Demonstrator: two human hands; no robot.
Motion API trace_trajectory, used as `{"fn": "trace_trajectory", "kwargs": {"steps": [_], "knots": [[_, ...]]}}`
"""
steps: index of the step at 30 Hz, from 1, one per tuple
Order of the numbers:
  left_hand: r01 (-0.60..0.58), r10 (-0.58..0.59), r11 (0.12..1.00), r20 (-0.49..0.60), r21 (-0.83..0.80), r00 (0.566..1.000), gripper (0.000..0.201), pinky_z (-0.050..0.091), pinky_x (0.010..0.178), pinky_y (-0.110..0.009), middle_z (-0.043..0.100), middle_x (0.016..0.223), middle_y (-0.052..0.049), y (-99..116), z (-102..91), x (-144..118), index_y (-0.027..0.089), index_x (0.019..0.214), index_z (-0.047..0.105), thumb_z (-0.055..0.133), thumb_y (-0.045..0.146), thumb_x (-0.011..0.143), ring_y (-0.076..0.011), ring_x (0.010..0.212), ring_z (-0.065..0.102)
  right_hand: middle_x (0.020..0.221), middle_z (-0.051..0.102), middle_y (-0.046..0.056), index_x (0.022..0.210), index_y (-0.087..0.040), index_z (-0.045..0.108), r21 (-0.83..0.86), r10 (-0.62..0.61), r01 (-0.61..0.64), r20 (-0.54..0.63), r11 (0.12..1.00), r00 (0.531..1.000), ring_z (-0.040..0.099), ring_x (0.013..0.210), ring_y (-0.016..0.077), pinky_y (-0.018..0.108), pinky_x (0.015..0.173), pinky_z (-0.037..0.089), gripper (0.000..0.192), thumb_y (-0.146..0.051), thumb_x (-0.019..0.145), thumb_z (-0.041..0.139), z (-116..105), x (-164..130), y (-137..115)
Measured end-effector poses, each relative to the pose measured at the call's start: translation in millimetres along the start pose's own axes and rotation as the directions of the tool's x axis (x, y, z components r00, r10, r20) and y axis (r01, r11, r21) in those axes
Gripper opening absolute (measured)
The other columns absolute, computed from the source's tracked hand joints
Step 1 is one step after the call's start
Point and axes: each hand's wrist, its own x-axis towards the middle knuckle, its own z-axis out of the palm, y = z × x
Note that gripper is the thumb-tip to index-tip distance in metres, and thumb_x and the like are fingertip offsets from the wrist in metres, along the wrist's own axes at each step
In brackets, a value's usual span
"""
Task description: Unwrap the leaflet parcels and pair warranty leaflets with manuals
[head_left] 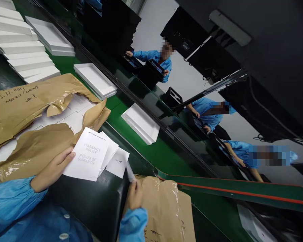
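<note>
From my remote seat, I see the left hand (54, 169) pinched on the edge of a smooth white warranty policy leaflet (87, 158), flat and rectangular with grey print in English and Spanish, held above the dark green worktop (91, 205). Behind it fan more white papers (109, 151) and a card with a small black logo (118, 163); I can't tell whether that hand grips those too. The right hand (135, 195) is closed on a thin white slip (130, 172), seen nearly edge-on, just beside the card. To my left lies a crinkled brown paper parcel (40, 144), torn open raggedly, glossy tape along it and printed white sheets (70, 112) showing inside. A second brown parcel (164, 205) sits beside and beyond the right hand. Shallow, crisp-edged white box trays (94, 79) line the green belt (111, 111), with stepped white boxes (22, 43) at upper left. A green rail with an orange-red stripe (242, 193) slants across the lower right, in front of blue-sleeved co-workers (209, 111) beyond the belt.
</note>
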Motion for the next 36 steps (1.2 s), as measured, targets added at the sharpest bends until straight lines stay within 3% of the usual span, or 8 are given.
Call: {"fn": "trace_trajectory", "kwargs": {"steps": [7,14,19,25,28,31,34,36], "knots": [[0.030,0.013,0.983,0.229,-0.183,0.973,0.026,0.042,0.057,-0.022,0.054,0.076,0.001,9,14.0,4,0.019,0.092,0.045,0.040,0.041,0.080,-0.0152,0.068,0.051,0.076,0.054,0.003,0.080,-0.015,0.044,0.648,0.250,-0.236,0.071,0.724,0.966,0.051,0.070,0.0136,0.022,0.059,0.044,0.042,-0.049,0.060,0.059,-93,10,-34],[0.036,0.093,0.946,0.376,-0.322,0.922,0.030,0.044,0.062,-0.025,0.056,0.080,-0.001,24,33.2,12,0.019,0.107,0.037,0.040,0.036,0.082,-0.0162,0.073,0.055,0.077,0.053,0.004,0.081,-0.016,0.050,0.404,-0.130,0.014,0.262,0.915,0.956,0.049,0.069,0.0130,0.021,0.058,0.042,0.031,-0.045,0.070,0.052,-137,23,-84],[-0.043,0.181,0.949,0.429,-0.312,0.885,0.032,0.041,0.064,-0.023,0.054,0.079,-0.001,40,48.3,8,0.017,0.112,0.035,0.037,0.032,0.084,-0.0142,0.073,0.053,0.093,0.053,0.002,0.093,-0.019,0.049,0.047,-0.419,0.472,0.543,0.880,0.728,0.049,0.080,0.0114,0.019,0.067,0.038,0.025,-0.036,0.083,0.034,-118,34,-144],[-0.003,0.218,0.920,0.507,-0.392,0.834,0.037,0.037,0.048,-0.018,0.053,0.071,0.001,46,64.2,-3,0.018,0.114,0.032,0.041,0.033,0.082,-0.0120,0.059,0.051,0.094,0.055,0.000,0.098,-0.017,0.046,-0.187,-0.777,0.842,0.325,0.505,0.538,0.050,0.077,0.0128,0.026,0.068,0.035,0.019,-0.024,0.083,0.036,-62,40,-172],[-0.027,0.250,0.909,0.494,-0.415,0.833,0.037,0.040,0.055,-0.021,0.055,0.079,-0.001,42,70.9,-5,0.019,0.112,0.032,0.048,0.027,0.079,-0.0155,0.070,0.054,0.086,0.054,0.001,0.099,-0.016,0.045,-0.173,-0.838,0.866,0.223,0.469,0.498,0.047,0.074,0.0111,0.024,0.066,0.035,0.019,-0.022,0.082,0.040,-56,47,-170],[-0.052,0.211,0.933,0.420,-0.357,0.883,0.025,0.042,0.058,-0.023,0.057,0.077,0.000,38,77.4,-3,0.019,0.103,0.037,0.045,0.025,0.080,-0.0157,0.068,0.055,0.083,0.049,0.004,0.108,-0.015,0.042,-0.143,-0.802,0.799,0.052,0.584,0.595,0.044,0.078,0.0131,0.028,0.072,0.036,0.034,-0.028,0.077,0.048,-63,53,-159],[-0.041,0.173,0.929,0.332,-0.368,0.927,0.017,0.043,0.058,-0.023,0.059,0.075,0.000,35,83.8,4,0.019,0.095,0.038,0.044,0.027,0.081,-0.0161,0.068,0.056,0.098,0.044,0.008,0.117,-0.016,0.033,0.089,-0.529,0.551,-0.190,0.830,0.827,0.041,0.093,0.0173,0.036,0.084,0.033,0.055,-0.036,0.071,0.054,-63,49,-131],[-0.028,0.155,0.921,0.297,-0.389,0.942,0.016,0.043,0.057,-0.023,0.060,0.074,0.001,34,88.3,10,0.020,0.093,0.037,0.044,0.027,0.080,-0.0167,0.068,0.057,0.105,0.042,0.009,0.117,-0.017,0.030,0.425,-0.240,0.242,-0.058,0.872,0.969,0.040,0.098,0.0189,0.038,0.087,0.032,0.059,-0.041,0.069,0.055,-53,38,-107]]}}
